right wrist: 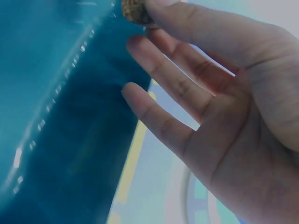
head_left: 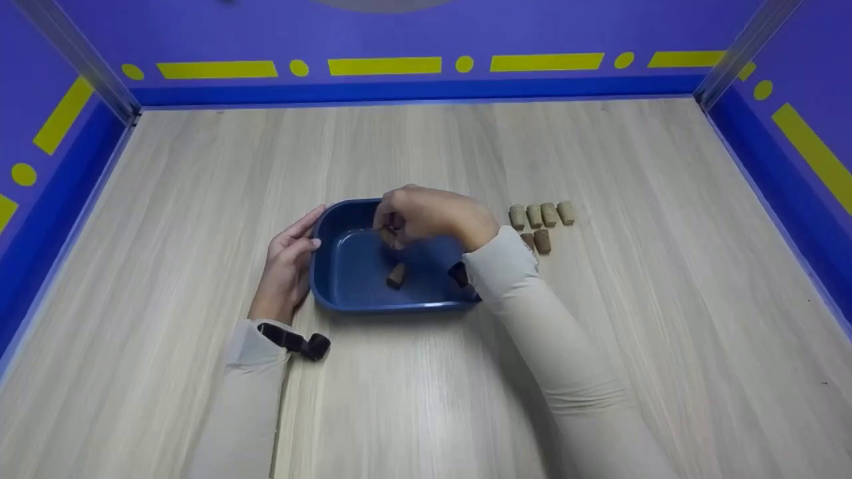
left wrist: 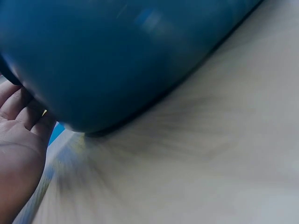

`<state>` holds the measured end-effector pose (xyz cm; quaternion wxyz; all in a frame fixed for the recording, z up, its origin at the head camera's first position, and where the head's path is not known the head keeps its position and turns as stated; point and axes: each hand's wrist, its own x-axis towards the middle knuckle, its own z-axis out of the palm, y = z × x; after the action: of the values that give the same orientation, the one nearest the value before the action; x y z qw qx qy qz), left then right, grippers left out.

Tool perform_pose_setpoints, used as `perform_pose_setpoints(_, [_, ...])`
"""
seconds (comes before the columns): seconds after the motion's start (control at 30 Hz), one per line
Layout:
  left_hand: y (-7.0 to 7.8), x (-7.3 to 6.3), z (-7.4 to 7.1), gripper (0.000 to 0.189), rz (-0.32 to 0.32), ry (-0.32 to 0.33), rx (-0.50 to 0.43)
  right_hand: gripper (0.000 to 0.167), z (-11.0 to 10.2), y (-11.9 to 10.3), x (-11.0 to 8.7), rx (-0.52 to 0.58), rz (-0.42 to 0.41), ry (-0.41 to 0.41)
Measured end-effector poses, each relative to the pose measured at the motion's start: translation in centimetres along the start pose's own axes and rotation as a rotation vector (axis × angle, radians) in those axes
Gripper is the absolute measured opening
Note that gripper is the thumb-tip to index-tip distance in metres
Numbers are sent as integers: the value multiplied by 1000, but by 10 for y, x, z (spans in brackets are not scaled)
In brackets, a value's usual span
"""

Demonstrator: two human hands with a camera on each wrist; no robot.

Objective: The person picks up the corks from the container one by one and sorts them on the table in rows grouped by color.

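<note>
A dark blue rectangular tub (head_left: pixel 359 293) stands in the middle of the table. At its left end my left hand (head_left: pixel 287 266) holds it, thumb on the rim and fingers against the outer wall. In the left wrist view the palm and part of the fingers show beside the wall. Over the tub's far side, my right hand (head_left: pixel 426 216) pinches a brown cork (right wrist: pixel 135 10) between thumb and fingertips; its other fingers are spread loosely in the right wrist view. Another tapered cork (head_left: pixel 396 275) lies on the tub floor.
Right of the tub, several corks (head_left: pixel 534 215) stand in a row on the wooden table (head_left: pixel 213 173). A nearer row, with a cork (head_left: pixel 542 241) at its end, is partly hidden by the right sleeve (head_left: pixel 526 293). Purple and blue walls (head_left: pixel 373 40) close off the back and sides.
</note>
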<state>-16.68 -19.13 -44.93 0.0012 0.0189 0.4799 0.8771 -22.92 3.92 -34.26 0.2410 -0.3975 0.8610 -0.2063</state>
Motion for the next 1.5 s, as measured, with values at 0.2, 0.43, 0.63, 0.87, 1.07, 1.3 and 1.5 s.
perform_pose_setpoints(0.2, [0,1,1,55,-2,5,-6,37,-9,6,-16,11,-11,66])
perform_pose_setpoints(0.43, [-1,0,0,54,6,-7,-19,37,-15,19,-38,23,-7,140])
perform_pose_setpoints(0.63, [-2,-2,-2,52,9,-4,6,36,-17,37,-57,48,-12,186])
perform_pose_setpoints(0.87, [-3,-1,-1,53,7,-12,17,33,-18,63,-90,70,22,275])
perform_pose_setpoints(1.07, [-2,0,-3,53,3,-40,3,30,-16,85,-115,94,48,369])
perform_pose_setpoints(1.3, [-2,0,-2,53,15,-44,1,34,-8,107,-138,84,107,430])
perform_pose_setpoints(1.5, [-2,-1,-2,52,18,-36,-7,33,-2,123,-155,72,140,450])
